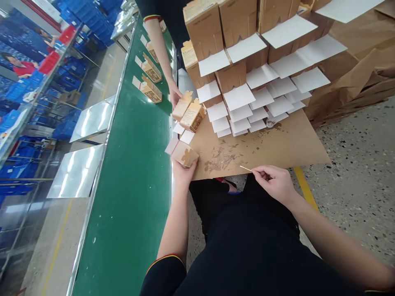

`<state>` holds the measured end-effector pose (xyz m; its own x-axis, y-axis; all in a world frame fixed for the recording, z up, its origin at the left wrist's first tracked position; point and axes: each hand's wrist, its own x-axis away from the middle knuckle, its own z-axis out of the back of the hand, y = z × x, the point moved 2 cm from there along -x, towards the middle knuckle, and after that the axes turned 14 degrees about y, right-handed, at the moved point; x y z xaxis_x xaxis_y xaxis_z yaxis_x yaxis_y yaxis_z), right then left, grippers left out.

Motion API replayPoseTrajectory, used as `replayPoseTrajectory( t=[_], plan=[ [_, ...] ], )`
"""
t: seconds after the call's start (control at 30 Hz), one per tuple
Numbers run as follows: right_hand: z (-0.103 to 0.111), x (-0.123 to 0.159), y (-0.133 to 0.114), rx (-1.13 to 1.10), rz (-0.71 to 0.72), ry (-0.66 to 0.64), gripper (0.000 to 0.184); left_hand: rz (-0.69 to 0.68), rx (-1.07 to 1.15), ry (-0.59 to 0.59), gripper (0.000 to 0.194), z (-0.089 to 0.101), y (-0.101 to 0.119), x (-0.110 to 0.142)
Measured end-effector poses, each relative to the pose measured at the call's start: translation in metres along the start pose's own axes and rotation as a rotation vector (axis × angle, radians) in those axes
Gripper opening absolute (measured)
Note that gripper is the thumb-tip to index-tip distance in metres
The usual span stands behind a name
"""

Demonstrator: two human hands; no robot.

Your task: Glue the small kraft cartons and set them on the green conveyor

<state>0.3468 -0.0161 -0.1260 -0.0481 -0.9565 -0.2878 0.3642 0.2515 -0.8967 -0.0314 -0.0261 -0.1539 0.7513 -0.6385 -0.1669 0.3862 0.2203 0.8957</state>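
My left hand [184,172] is closed around a small cardboard box [184,153] with a pale open flap, over the edge of the green conveyor belt [135,164]. Between the thumb and fingers of my right hand [276,181] is a thin pale stick [246,168], its tip pointing left above the brown cardboard sheet [277,148]. Dark wet-looking smears [220,162] mark that sheet. Just beyond my left hand stand two more small boxes [193,115] with white flaps, and a co-worker's hand [175,95] touches the farther one.
Stacked brown boxes [203,35] with white flaps [239,96] sticking out rise at the back of the sheet. A small round clear item [270,123] sits at their foot. Several boxes [151,88] stand on the belt. Metal plates [77,170] flank its left side; crumpled brown paper [354,61] lies right.
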Motion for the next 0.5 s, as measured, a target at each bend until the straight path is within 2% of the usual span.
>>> replayPoseTrajectory(
  t=[0.13,0.23,0.3,0.37,0.5],
  plan=[
    [0.003,0.002,0.007,-0.011,-0.041,0.025,0.023,0.039,-0.032,0.331,0.110,0.069,-0.019,-0.035],
    [0.000,0.003,0.008,-0.014,-0.048,0.005,0.026,0.092,-0.041,0.451,0.119,0.107,-0.038,-0.046],
    [-0.004,0.002,0.008,-0.007,-0.051,-0.017,0.029,0.145,-0.070,0.453,0.118,0.118,-0.051,-0.049],
    [-0.009,0.000,0.007,-0.008,-0.055,-0.038,0.030,0.161,-0.093,0.428,0.116,0.121,-0.061,-0.054],
    [-0.020,-0.005,-0.002,-0.057,-0.038,-0.098,0.027,0.104,-0.098,0.360,0.119,0.120,-0.076,-0.066]
  ],
)
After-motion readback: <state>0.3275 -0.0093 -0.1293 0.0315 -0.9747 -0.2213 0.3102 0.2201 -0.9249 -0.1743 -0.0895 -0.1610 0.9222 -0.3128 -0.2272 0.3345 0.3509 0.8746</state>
